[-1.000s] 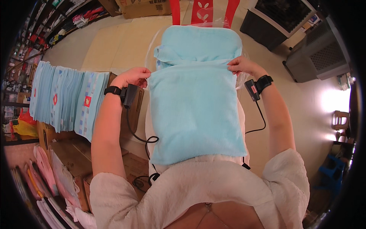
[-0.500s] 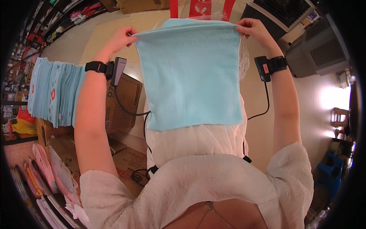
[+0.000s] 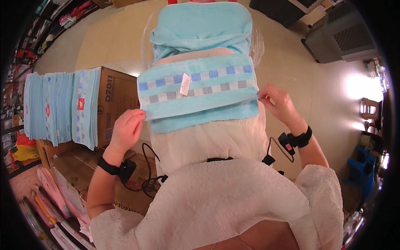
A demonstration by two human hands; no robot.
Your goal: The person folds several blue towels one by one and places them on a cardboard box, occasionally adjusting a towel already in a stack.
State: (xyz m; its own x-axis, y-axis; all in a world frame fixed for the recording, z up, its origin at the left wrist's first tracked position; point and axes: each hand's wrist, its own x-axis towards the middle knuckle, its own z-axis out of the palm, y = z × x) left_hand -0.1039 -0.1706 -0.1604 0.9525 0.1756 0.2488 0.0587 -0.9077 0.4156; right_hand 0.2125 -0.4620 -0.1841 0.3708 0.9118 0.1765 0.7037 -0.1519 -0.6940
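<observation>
Shows a room with packed shelves at upper left, a stack of light-blue towels beside a cardboard box at left, white cloth across the lap at centre, pale floor and a grey slotted crate at upper right. Over the lap, mid-frame, spreads a folded blue towel with checked bands upward, long axis left to right, right end slightly higher. Pinches its near fold's left corner with the left hand, fingertips closed on thumb; likewise its right corner with the right hand. Leaves box close at left, more blue towelling just beyond the far edge, wider floor at right.
</observation>
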